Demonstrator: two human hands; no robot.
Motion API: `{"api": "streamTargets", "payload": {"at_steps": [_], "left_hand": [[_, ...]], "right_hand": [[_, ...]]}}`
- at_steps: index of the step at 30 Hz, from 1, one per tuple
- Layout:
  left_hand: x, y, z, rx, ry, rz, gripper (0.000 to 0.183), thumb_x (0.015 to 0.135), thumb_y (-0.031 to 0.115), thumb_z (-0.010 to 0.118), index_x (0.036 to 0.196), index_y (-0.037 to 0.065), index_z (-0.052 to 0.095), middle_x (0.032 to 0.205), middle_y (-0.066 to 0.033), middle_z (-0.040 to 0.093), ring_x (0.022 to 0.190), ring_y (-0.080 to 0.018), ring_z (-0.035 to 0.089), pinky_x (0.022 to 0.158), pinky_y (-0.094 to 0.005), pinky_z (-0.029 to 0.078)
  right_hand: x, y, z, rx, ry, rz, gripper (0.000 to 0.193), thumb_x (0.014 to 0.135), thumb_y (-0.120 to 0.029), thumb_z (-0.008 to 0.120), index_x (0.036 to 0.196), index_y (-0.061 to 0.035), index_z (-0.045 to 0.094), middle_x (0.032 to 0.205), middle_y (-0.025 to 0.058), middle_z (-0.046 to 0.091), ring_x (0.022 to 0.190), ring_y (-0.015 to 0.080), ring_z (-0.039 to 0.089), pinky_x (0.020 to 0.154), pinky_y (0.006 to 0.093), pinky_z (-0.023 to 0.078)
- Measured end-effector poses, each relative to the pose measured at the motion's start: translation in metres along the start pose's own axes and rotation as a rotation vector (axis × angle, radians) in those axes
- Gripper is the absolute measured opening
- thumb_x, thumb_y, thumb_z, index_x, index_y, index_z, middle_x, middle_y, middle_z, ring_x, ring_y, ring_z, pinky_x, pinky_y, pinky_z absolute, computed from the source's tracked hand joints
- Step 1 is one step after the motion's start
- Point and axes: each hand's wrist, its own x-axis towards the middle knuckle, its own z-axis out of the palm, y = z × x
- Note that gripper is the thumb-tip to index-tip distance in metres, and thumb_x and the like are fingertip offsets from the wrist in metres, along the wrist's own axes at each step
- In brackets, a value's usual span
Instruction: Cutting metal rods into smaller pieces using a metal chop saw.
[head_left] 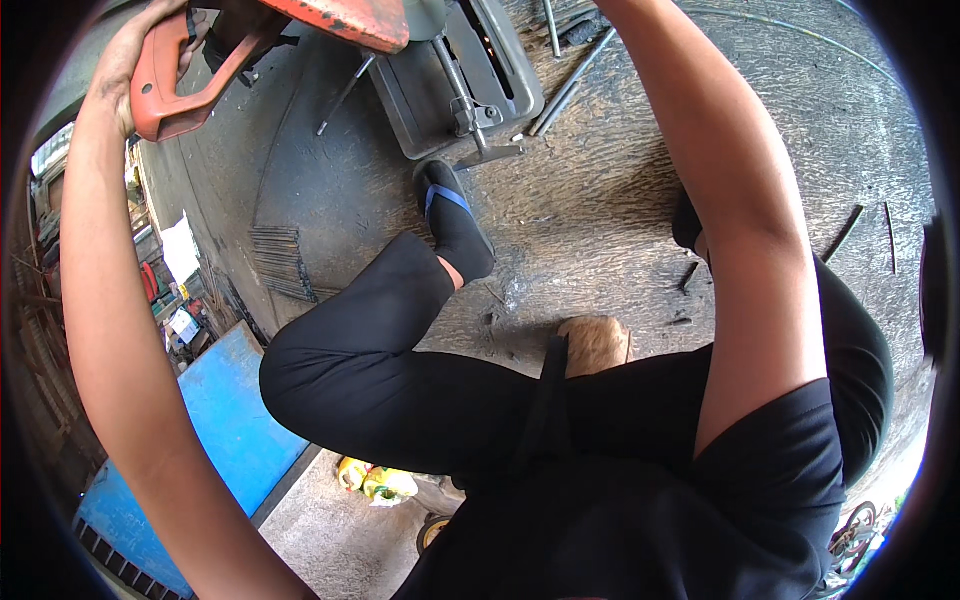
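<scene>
At the upper left, my left hand (pixel 122 62) is wrapped round the orange loop handle (pixel 150 112) of a cut-off saw. The saw's worn red-orange guard (pixel 365 22) reaches in from the top edge. Below it, a grey metal base (pixel 408 118) rests on the floor, carrying a clamp screw (pixel 462 98) with a T-shaped crank (pixel 490 156). My right forearm (pixel 690 110) runs up past the top edge beside the saw, and its hand is out of view. What lies under the guard is mostly hidden.
Metal rods (pixel 580 78) lie right of the base, and a thin rod (pixel 346 96) left of it. Several short dark bars (pixel 280 262) lie together at left. My sandalled foot (pixel 455 220) is just below the base. A blue panel (pixel 235 400) stands lower left.
</scene>
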Motion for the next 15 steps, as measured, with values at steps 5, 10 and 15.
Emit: {"api": "streamTargets", "payload": {"at_steps": [5, 10, 15], "left_hand": [[-0.002, -0.001, 0.002, 0.009, 0.03, 0.029, 0.044, 0.077, 0.035, 0.073, 0.107, 0.006, 0.059, 0.077, 0.0, 0.061, 0.06, -0.007, 0.057, 0.055, -0.019, 0.051], [-0.001, -0.001, 0.002, 0.011, 0.03, 0.022, 0.045, 0.077, 0.036, 0.073, 0.108, 0.007, 0.058, 0.076, 0.0007, 0.06, 0.061, -0.0063, 0.056, 0.053, -0.019, 0.05], [-0.002, 0.0, 0.002, 0.017, 0.026, 0.006, 0.046, 0.077, 0.036, 0.073, 0.109, 0.007, 0.058, 0.076, 0.0008, 0.06, 0.061, -0.0061, 0.056, 0.053, -0.0191, 0.05]], "right_hand": [[0.009, 0.007, 0.01, -0.046, 0.001, -0.066, 0.027, 0.074, -0.023, 0.056, 0.07, 0.001, 0.068, 0.071, 0.022, 0.064, 0.066, 0.0372, 0.064, 0.062, 0.044, 0.051], [0.0, 0.003, 0.004, -0.002, -0.015, 0.017, 0.023, 0.07, -0.021, 0.058, 0.071, -0.0002, 0.067, 0.072, 0.0219, 0.064, 0.07, 0.0376, 0.064, 0.063, 0.0443, 0.051], [-0.006, -0.006, -0.006, 0.066, -0.038, 0.069, 0.02, 0.068, -0.019, 0.059, 0.073, -0.0018, 0.068, 0.074, 0.0211, 0.065, 0.073, 0.0369, 0.065, 0.065, 0.0445, 0.051]]}}
